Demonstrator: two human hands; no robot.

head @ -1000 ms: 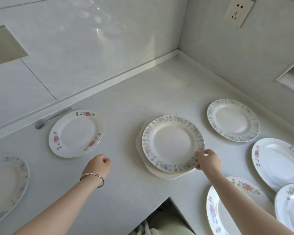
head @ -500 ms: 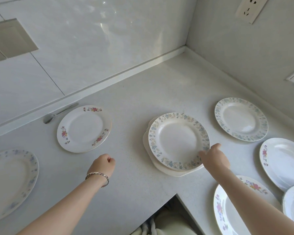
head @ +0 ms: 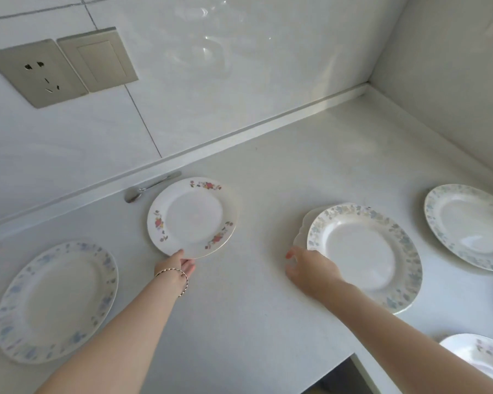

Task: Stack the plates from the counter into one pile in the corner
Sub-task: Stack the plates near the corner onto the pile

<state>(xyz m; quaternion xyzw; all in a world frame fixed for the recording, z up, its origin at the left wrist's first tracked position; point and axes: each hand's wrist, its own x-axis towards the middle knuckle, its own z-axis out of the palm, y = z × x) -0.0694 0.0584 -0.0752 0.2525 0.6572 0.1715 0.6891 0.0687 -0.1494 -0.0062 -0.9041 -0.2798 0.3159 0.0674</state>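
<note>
The plate (head: pixel 192 217) at the left hand (head: pixel 177 264) looks like glossy glazed ceramic. Beyond it, the spoon (head: pixel 151 186) is shiny metal. The counter (head: pixel 239 308) beside the right hand (head: pixel 310 268) is matt, and the wall tiles (head: pixel 239 66) are glossy.

The red-flowered plate (head: pixel 192 217) is showing white with sprays of red and pink blossoms and grey leaves on its rim, and the left plate (head: pixel 57 301) is carrying a ring of pale blue and violet flowers. The top plate (head: pixel 365 257) of the pile is wearing a faded blue-grey leaf border above a plain cream plate (head: pixel 303 230), all lying on the white counter (head: pixel 268 172).
</note>
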